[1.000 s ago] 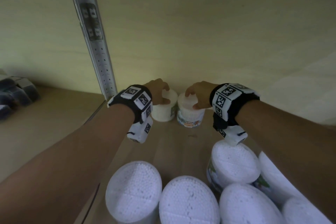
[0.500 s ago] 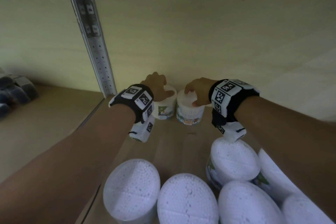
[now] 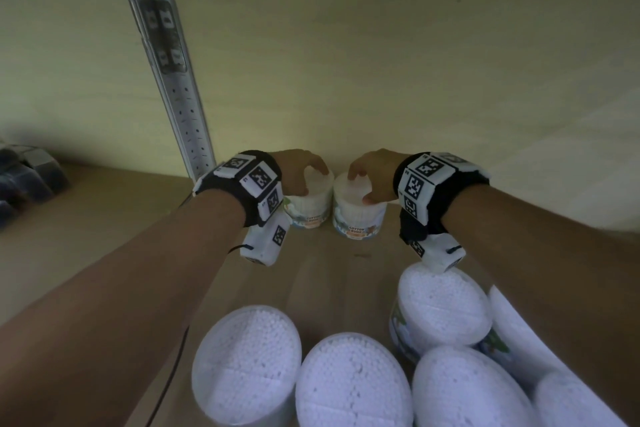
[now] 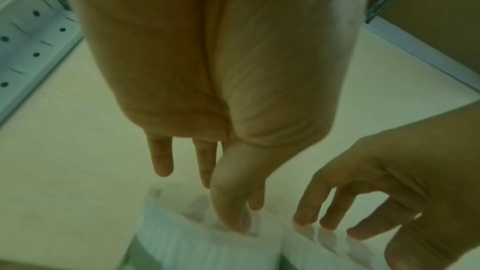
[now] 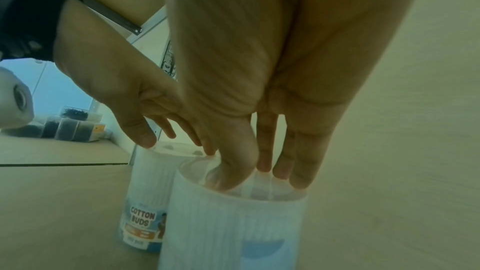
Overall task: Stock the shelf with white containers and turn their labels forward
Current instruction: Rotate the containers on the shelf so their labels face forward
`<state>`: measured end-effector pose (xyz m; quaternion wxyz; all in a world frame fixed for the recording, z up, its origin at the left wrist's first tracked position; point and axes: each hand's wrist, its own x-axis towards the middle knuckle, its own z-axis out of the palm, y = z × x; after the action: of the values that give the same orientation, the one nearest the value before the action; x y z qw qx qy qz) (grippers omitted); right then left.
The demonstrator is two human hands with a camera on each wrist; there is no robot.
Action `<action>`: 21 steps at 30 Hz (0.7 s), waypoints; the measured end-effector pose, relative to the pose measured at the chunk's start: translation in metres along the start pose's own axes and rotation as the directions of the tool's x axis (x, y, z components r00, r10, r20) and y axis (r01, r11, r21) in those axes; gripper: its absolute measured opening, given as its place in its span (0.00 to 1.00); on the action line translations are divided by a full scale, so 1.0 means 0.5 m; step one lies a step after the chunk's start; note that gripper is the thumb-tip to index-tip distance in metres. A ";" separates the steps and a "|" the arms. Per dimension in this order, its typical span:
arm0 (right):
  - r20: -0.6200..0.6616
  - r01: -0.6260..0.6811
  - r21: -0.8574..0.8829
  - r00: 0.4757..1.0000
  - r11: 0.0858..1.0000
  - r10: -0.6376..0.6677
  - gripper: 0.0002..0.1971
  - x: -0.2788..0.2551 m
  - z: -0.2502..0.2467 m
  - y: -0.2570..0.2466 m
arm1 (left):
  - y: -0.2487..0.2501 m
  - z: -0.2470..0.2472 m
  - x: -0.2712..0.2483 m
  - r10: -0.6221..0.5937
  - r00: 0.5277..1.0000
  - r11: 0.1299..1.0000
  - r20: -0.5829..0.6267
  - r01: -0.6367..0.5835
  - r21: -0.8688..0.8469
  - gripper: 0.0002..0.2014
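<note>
Two white cotton-bud containers stand side by side at the back of the wooden shelf (image 3: 332,263). My left hand (image 3: 304,170) grips the lid of the left container (image 3: 308,211) from above, thumb on the front rim and fingers over the back. My right hand (image 3: 370,177) holds the lid of the right container (image 3: 360,218) the same way. Both "COTTON BUDS" labels face me. In the right wrist view, my right hand (image 5: 257,180) sits on the right container (image 5: 228,223), with the left container (image 5: 148,192) beside it. The left wrist view shows my left hand (image 4: 207,198) on its container (image 4: 202,249).
Several more white containers (image 3: 353,381) crowd the shelf's front edge under my forearms. A perforated metal upright (image 3: 180,107) bounds the bay on the left, with dark boxes (image 3: 24,180) on the neighbouring shelf. The back wall stands right behind the two containers.
The left container has turned under my left hand from a plain white side to its label facing forward. The right container's label has also come round to the front.
</note>
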<state>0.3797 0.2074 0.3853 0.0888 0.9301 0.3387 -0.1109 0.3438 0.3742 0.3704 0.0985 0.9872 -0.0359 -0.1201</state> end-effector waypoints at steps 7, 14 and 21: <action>0.029 -0.039 0.038 0.999 0.999 0.037 0.27 0.005 -0.001 -0.004 | 0.009 0.001 0.004 -0.091 0.978 0.996 -0.188 0.088 -0.022 0.26; 0.022 -0.022 0.027 1.000 0.999 0.022 0.29 0.002 -0.006 -0.007 | 0.007 0.031 0.016 -0.150 0.979 0.984 -0.137 0.161 0.072 0.28; 0.011 -0.014 0.019 1.000 1.000 0.014 0.29 -0.003 -0.010 -0.008 | -0.012 0.020 0.009 -0.064 0.993 0.998 -0.097 0.066 0.021 0.25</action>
<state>0.3769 0.2105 0.3900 0.0826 0.9327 0.3306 -0.1185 0.3457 0.3779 0.3585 0.0843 0.9936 -0.0003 -0.0750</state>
